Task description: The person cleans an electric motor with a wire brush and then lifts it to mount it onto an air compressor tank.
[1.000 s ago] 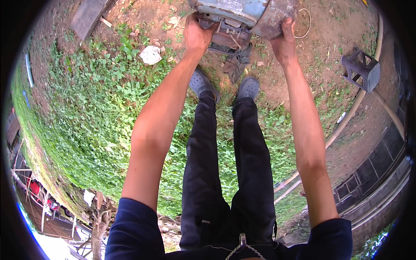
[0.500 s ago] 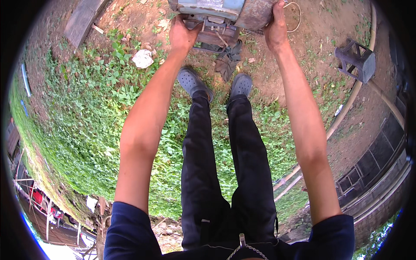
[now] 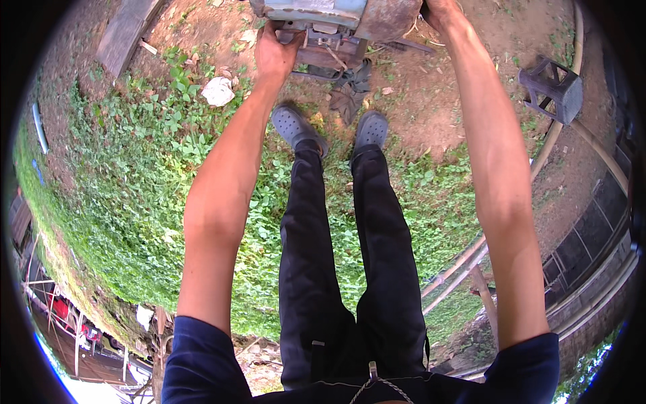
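Note:
A worn metal machine (image 3: 313,15) with a blue-grey body is cut off by the top edge of the view. At its lower left corner my left hand (image 3: 275,54) is closed round the frame, thumb in front and fingers mostly hidden behind. Rust covers the rounded metal part (image 3: 387,19) on the machine's right side. Just beyond that part is my right hand (image 3: 444,13), partly out of view at the top; its fingers are hidden. Dark crumpled cloth (image 3: 350,91) lies on the ground under the machine, in front of my shoes.
Both my grey clogs (image 3: 369,129) stand close to the machine. A dark plastic stool (image 3: 562,97) lies tipped over to the right, by a long pole (image 3: 546,151). To the left are a white crumpled bag (image 3: 219,91) and a wooden plank (image 3: 128,37). Low green plants cover much ground.
My right hand has moved up and right, away from the rusty part's lower edge and partly out of view. The machine and my left hand appear slightly farther left.

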The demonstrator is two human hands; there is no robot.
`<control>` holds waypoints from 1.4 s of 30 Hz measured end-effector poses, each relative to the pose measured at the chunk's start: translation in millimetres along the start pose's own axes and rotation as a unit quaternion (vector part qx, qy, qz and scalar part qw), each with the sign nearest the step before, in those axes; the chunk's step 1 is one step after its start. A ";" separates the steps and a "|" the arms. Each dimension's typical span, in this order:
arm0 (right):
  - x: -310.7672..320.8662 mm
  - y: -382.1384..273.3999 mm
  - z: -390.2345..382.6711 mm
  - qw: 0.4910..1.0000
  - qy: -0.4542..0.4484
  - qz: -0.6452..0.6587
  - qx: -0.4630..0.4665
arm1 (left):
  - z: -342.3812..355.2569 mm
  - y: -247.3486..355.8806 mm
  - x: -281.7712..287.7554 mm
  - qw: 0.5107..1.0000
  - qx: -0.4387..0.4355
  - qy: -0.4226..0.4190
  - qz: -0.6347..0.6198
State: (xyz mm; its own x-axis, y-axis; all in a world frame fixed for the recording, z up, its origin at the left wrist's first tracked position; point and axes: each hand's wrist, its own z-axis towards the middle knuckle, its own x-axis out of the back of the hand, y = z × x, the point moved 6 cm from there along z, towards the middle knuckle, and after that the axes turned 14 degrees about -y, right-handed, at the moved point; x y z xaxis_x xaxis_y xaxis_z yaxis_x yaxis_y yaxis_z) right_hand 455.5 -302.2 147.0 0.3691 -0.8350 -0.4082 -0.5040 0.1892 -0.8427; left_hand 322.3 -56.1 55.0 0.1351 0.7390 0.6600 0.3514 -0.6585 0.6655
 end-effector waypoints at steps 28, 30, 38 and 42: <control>-14.4 11.3 -14.5 0.995 -0.030 0.017 0.098 | 39.1 -18.8 59.0 0.844 0.018 0.092 -0.528; 2.7 33.8 -13.2 0.993 -0.018 0.077 0.083 | 54.8 -3.4 67.0 0.826 -0.003 0.107 -0.554; 28.0 93.9 -10.6 0.994 0.004 0.062 0.088 | 84.7 13.2 53.4 0.765 -0.122 0.018 -0.632; 28.0 103.4 4.0 0.983 0.016 0.113 0.147 | 83.4 20.6 34.9 0.728 -0.184 -0.011 -0.660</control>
State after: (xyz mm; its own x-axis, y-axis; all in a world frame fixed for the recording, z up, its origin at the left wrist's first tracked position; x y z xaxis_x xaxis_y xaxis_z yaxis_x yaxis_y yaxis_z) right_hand 416.9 -303.9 47.0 0.2461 -0.7698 -0.5889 -0.3216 0.5083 -0.7988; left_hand 411.5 -32.0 62.7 -0.0790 0.7619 -0.6429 -0.0820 0.6378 0.7658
